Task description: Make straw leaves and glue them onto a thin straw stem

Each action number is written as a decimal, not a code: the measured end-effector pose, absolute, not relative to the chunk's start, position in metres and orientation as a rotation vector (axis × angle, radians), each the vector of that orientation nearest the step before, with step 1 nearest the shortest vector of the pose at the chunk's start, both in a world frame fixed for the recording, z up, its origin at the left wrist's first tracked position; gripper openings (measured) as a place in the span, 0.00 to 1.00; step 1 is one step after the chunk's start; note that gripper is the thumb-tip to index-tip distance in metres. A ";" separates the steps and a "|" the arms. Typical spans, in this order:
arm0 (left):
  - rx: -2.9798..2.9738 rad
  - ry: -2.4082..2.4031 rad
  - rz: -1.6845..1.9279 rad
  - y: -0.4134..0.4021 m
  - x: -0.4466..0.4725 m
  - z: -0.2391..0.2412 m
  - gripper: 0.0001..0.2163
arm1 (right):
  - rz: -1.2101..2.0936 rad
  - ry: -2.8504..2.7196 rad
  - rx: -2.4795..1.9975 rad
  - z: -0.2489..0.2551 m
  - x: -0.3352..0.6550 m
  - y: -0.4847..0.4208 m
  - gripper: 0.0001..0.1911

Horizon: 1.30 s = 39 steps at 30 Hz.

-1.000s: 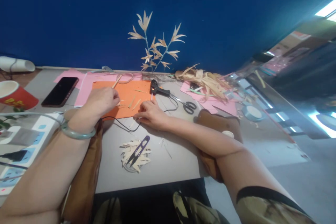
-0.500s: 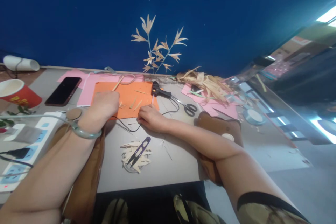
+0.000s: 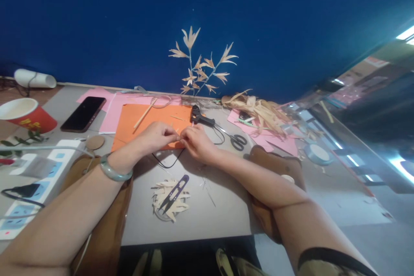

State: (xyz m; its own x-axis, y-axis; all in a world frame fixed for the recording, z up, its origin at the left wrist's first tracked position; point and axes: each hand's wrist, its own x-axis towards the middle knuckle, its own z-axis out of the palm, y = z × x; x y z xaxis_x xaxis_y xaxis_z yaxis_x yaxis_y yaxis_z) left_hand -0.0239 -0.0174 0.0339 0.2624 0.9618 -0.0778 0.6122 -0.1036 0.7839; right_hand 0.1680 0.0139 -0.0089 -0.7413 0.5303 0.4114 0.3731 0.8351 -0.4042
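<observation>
My left hand [image 3: 157,136], with a pale green bangle [image 3: 115,171] at its wrist, is closed in a pinch. Its fingertips meet those of my right hand [image 3: 199,143], also pinched, over the lower part of an orange sheet [image 3: 127,125]. Whatever is between the fingers is too small to make out. A thin pale stick [image 3: 144,113] lies on the sheet, up and left of my left hand. Beyond my right hand is a black glue gun [image 3: 202,117]. Closer to me, purple-handled thread snips [image 3: 174,192] rest on a pile of cut pale husk pieces [image 3: 161,200].
Black-handled scissors [image 3: 238,141] and dried husks [image 3: 258,110] lie to the right, near a tape roll [image 3: 317,154]. A branch with husk flowers [image 3: 200,73] stands at the back. Left are a phone [image 3: 83,114], a red paper cup [image 3: 30,116] and a power strip [image 3: 42,185].
My left hand has moved right, from the sheet's left part to meet my right hand. My right hand's fingers have drawn up into a pinch. The view has shifted slightly.
</observation>
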 end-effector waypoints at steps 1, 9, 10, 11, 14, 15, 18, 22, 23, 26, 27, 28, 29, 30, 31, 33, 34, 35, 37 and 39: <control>1.773 1.428 0.609 -0.018 -0.023 0.035 0.16 | 0.397 -2.473 -0.671 -0.007 0.168 0.014 0.04; 1.505 1.371 0.731 -0.021 -0.019 0.041 0.11 | 0.390 -2.212 -0.711 0.010 0.170 0.004 0.04; 1.472 1.361 0.760 -0.022 -0.018 0.042 0.12 | 0.390 -2.170 -0.724 0.012 0.170 0.003 0.02; 1.451 1.348 0.784 -0.022 -0.018 0.043 0.12 | 0.393 -2.136 -0.729 0.013 0.170 0.002 0.02; 1.422 1.312 0.799 -0.024 -0.018 0.042 0.13 | 0.430 -2.090 -0.710 0.016 0.171 0.002 0.05; 1.414 1.300 0.795 -0.024 -0.018 0.042 0.14 | 0.446 -2.085 -0.704 0.017 0.171 0.002 0.03; 1.398 1.263 0.770 -0.025 -0.018 0.042 0.15 | 0.464 -2.079 -0.709 0.018 0.172 0.003 0.05; 1.408 1.283 0.783 -0.024 -0.019 0.044 0.14 | 0.436 -2.066 -0.740 0.019 0.173 0.002 0.07; 1.406 1.289 0.795 -0.024 -0.020 0.045 0.14 | 0.428 -2.063 -0.748 0.019 0.173 0.002 0.07; 1.381 1.284 0.824 -0.024 -0.022 0.046 0.13 | 0.393 -2.059 -0.761 0.020 0.173 0.001 0.07; 1.375 1.280 0.826 -0.024 -0.022 0.046 0.13 | 0.379 -2.058 -0.755 0.020 0.173 0.001 0.07; 1.374 1.277 0.821 -0.024 -0.023 0.045 0.14 | 0.366 -2.057 -0.744 0.021 0.173 0.001 0.07; 1.374 1.275 0.810 -0.025 -0.023 0.045 0.14 | 0.355 -2.057 -0.732 0.021 0.173 0.000 0.07; 1.373 1.273 0.797 -0.025 -0.023 0.045 0.14 | 0.347 -2.056 -0.721 0.022 0.173 -0.001 0.06; 1.373 1.268 0.784 -0.026 -0.023 0.045 0.15 | 0.342 -2.055 -0.714 0.022 0.173 -0.001 0.06; 1.377 1.246 0.772 -0.027 -0.022 0.045 0.15 | 0.338 -2.053 -0.709 0.023 0.174 -0.002 0.06; 1.385 1.226 0.775 -0.027 -0.022 0.045 0.15 | 0.337 -2.052 -0.710 0.024 0.174 -0.002 0.06; 1.395 1.205 0.784 -0.027 -0.021 0.045 0.15 | 0.337 -2.050 -0.710 0.024 0.175 -0.002 0.06; 1.422 1.171 0.798 -0.027 -0.020 0.046 0.14 | 0.343 -2.047 -0.715 0.024 0.175 -0.002 0.06; 1.449 1.144 0.796 -0.027 -0.019 0.047 0.14 | 0.353 -2.043 -0.728 0.025 0.176 -0.002 0.06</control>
